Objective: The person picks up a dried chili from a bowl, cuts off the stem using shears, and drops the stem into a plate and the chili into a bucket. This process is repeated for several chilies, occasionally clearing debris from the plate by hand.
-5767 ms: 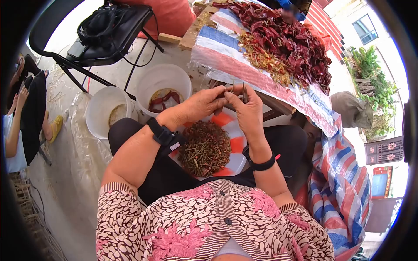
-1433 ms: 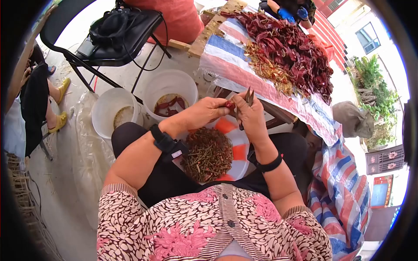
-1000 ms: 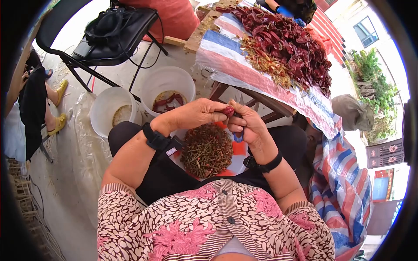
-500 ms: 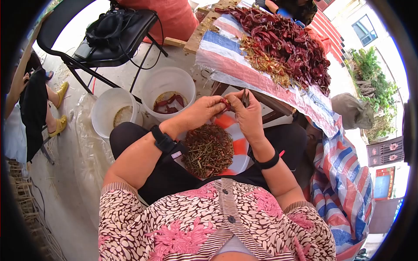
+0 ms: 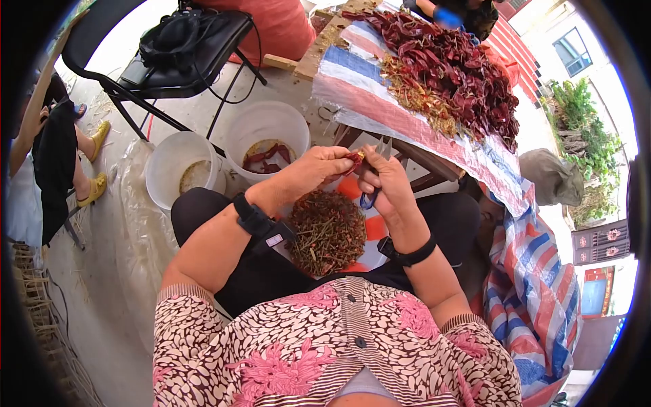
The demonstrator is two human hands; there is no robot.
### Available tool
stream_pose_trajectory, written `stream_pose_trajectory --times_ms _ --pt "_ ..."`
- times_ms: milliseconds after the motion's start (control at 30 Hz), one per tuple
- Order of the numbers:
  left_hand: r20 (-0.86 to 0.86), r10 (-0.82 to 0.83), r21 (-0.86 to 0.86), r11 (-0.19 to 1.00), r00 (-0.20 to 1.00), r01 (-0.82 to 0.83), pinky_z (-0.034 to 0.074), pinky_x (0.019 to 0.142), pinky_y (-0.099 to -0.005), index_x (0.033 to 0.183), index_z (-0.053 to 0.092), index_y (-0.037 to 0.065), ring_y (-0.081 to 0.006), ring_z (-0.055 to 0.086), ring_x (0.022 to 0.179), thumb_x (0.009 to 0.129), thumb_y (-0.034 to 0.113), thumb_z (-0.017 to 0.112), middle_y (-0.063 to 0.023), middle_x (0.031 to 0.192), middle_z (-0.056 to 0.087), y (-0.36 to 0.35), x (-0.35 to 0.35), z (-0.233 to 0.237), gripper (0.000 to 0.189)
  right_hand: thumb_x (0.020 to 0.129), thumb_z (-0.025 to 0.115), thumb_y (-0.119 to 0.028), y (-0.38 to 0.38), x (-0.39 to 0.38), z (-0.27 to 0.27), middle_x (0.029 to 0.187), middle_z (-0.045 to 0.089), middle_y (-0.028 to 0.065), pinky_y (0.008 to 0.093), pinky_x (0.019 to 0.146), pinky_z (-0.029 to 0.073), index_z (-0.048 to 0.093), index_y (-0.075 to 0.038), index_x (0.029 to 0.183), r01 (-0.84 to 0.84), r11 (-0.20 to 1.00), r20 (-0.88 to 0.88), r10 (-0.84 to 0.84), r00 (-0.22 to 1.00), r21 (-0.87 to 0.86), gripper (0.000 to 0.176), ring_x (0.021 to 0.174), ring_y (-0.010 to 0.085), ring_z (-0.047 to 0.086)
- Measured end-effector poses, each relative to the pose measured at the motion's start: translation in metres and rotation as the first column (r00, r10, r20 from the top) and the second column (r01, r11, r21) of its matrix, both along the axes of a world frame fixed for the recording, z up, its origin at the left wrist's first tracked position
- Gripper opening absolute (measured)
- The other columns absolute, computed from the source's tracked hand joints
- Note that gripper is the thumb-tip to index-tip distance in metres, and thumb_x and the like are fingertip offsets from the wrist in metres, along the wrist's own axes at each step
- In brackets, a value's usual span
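Observation:
My left hand (image 5: 312, 169) pinches a dried red chili (image 5: 354, 160) above the lap. Against the chili's other side, my right hand (image 5: 385, 178) has its thumb and fingers closed around scissors (image 5: 384, 147); the blades point up and a blue handle (image 5: 368, 198) shows below the fingers. Below the hands, a basin (image 5: 374, 254) with red and white patches rests on my lap, holding a heap of chili stems and scraps (image 5: 325, 232). A clear bucket (image 5: 298, 117) ahead holds a few red chilies (image 5: 268, 159).
Another clear bucket (image 5: 157, 178) stands to the left, near a black chair (image 5: 183, 80) with a bag. A table with a striped sheet (image 5: 359, 102) bears piled red chilies (image 5: 454, 68). A person with a blue glove (image 5: 447, 17) is behind it; another person's legs (image 5: 81, 149) show at left.
My right hand has turned, and the scissors' blades and blue handle now show more clearly. My left hand has shifted slightly with the chili. A blue glove is more visible behind the table.

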State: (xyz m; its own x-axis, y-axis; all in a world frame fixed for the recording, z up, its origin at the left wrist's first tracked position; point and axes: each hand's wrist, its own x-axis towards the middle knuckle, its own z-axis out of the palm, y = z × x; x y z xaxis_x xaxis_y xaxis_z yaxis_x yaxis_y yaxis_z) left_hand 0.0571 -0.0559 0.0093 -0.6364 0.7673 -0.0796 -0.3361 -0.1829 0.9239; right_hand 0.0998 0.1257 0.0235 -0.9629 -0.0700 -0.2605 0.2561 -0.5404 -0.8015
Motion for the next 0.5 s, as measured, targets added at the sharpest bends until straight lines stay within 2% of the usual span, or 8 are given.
stream_pose_trajectory --times_ms 133,167,233,300,333,367,400,500 --pt "-0.246 -0.089 -0.059 0.995 0.965 0.076 0.041 0.068 -0.0191 0.11 0.059 0.004 -0.0038 0.048 0.077 0.099 0.023 0.051 0.006 0.086 0.054 -0.001 -0.001 -0.004 0.023 0.098 0.053 -0.023 0.021 -0.007 -0.009 0.076 0.058 0.0004 0.0204 0.041 0.032 0.059 -0.004 0.092 -0.2 0.846 0.115 0.291 0.95 -0.494 0.021 0.045 0.0022 0.034" --pt "-0.269 -0.071 -0.064 0.996 0.96 0.055 0.042 0.071 -0.0208 0.109 0.059 0.003 -0.0053 0.05 0.079 0.099 0.022 0.052 0.005 0.087 0.055 -0.001 -0.003 -0.006 0.023 0.098 0.052 -0.026 0.022 -0.006 -0.01 0.076 0.058 0.001 0.0203 0.04 0.032 0.058 -0.005 0.089 -0.216 0.892 0.093 0.273 0.957 -0.398 0.024 0.044 0.003 0.033" --pt "-0.321 -0.033 -0.068 0.998 0.946 0.011 0.045 0.077 -0.0242 0.108 0.06 0.002 -0.0084 0.053 0.083 0.098 0.02 0.053 0.0029 0.089 0.058 -0.003 -0.008 -0.009 0.022 0.097 0.054 -0.027 0.02 0.003 -0.01 0.073 0.056 0.0006 0.02 0.04 0.031 0.058 -0.005 0.087 -0.076 0.989 0.062 0.085 0.994 -0.13 0.025 0.043 0.0035 0.033" --pt "-0.571 0.067 -0.198 0.956 0.818 -0.216 0.046 0.077 -0.0262 0.108 0.06 0.002 -0.0123 0.055 0.083 0.095 0.017 0.056 -0.0023 0.09 0.061 -0.007 -0.016 -0.018 0.021 0.095 0.057 -0.029 0.018 0.013 -0.003 0.069 0.054 0.0001 0.021 0.039 0.031 0.057 -0.007 0.082 0.066 0.983 -0.015 -0.064 0.998 0.17 0.026 0.043 0.0041 0.032" --pt "-0.687 0.095 -0.228 0.913 0.72 -0.339 0.046 0.077 -0.0271 0.108 0.06 0.002 -0.0143 0.057 0.082 0.093 0.016 0.058 -0.0049 0.091 0.063 -0.009 -0.022 -0.021 0.021 0.093 0.06 -0.027 0.023 0.019 -0.006 0.069 0.055 0.0003 0.0217 0.045 0.037 0.057 -0.007 0.083 0.078 0.944 -0.023 -0.075 0.997 0.32 0.022 0.048 0.0052 0.04" --pt "-0.759 0.044 -0.327 0.837 0.65 -0.438 0.048 0.08 -0.0339 0.11 0.06 0.003 -0.0243 0.061 0.085 0.087 0.011 0.06 -0.0134 0.093 0.064 -0.014 -0.029 -0.023 0.024 0.09 0.063 -0.025 0.027 0.022 -0.015 0.074 0.059 0.0028 0.0245 0.052 0.042 0.058 -0.006 0.086 0.034 0.852 -0.097 0.02 0.995 0.522 0.02 0.056 0.009 0.049" --pt "-0.803 0.002 -0.382 0.767 0.596 -0.516 0.048 0.081 -0.0356 0.113 0.059 0.004 -0.0264 0.061 0.088 0.086 0.01 0.061 -0.0141 0.096 0.064 -0.02 -0.034 -0.026 0.027 0.087 0.067 -0.023 0.031 0.025 -0.024 0.079 0.062 0.0052 0.0273 0.06 0.047 0.059 -0.005 0.089 0.012 0.713 -0.144 0.125 0.982 0.702 0.021 0.064 0.0128 0.057" --pt "-0.877 -0.097 -0.449 0.519 0.471 -0.728 0.048 0.082 -0.0405 0.121 0.056 0.009 -0.0314 0.059 0.098 0.083 0.009 0.062 -0.0155 0.103 0.062 -0.034 -0.048 -0.036 0.038 0.074 0.075 -0.024 0.044 0.033 -0.046 0.099 0.064 0.0139 0.0347 0.084 0.048 0.062 -0.004 0.103 0.007 0.135 -0.056 0.361 0.931 0.991 0.037 0.095 0.0255 0.063"
